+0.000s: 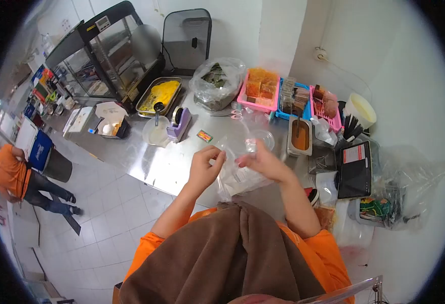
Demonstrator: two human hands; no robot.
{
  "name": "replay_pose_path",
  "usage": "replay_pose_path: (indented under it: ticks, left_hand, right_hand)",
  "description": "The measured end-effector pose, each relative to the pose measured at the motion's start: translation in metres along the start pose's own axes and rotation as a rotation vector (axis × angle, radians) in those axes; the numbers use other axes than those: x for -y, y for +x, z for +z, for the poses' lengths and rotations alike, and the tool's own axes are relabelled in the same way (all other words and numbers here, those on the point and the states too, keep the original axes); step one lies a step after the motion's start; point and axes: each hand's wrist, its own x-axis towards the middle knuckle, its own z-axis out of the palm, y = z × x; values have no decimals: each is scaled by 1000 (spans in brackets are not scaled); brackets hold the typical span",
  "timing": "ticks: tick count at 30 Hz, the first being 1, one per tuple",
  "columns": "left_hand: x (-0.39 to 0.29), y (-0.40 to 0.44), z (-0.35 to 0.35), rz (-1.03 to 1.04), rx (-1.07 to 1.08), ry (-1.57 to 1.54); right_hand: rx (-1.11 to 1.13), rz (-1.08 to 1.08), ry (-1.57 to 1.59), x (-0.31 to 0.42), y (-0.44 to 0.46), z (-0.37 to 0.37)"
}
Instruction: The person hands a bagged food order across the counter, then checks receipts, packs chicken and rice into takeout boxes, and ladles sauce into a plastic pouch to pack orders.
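My left hand (pixel 205 165) is closed, with thumb and fingers pinched on the edge of a clear plastic bag (pixel 227 175). The bag hangs over the near edge of the steel table. My right hand (pixel 264 163) is on the bag's other side, its fingers curled around something small and shiny that I cannot make out. Just beyond it sits a round clear plastic tub (pixel 264 137). A small red and green packet (pixel 204 136) lies past my left hand, near a purple tape dispenser (pixel 179 125).
Along the back stand a tray of yellow food (pixel 161 96), a bag of dark leaves (pixel 216 81), a pink basket (pixel 259 90) and a blue basket (pixel 291 99). At right are a metal sauce container (pixel 300 137) and a tablet (pixel 354 169). A person in orange (pixel 13 172) stands far left.
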Motion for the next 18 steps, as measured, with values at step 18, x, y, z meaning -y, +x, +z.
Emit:
replay_pose_path:
  ticks: [18]
  left_hand:
    - [110,-15,40,168,258,-50]
  right_hand:
    - [-168,-95,90,47,21,-4]
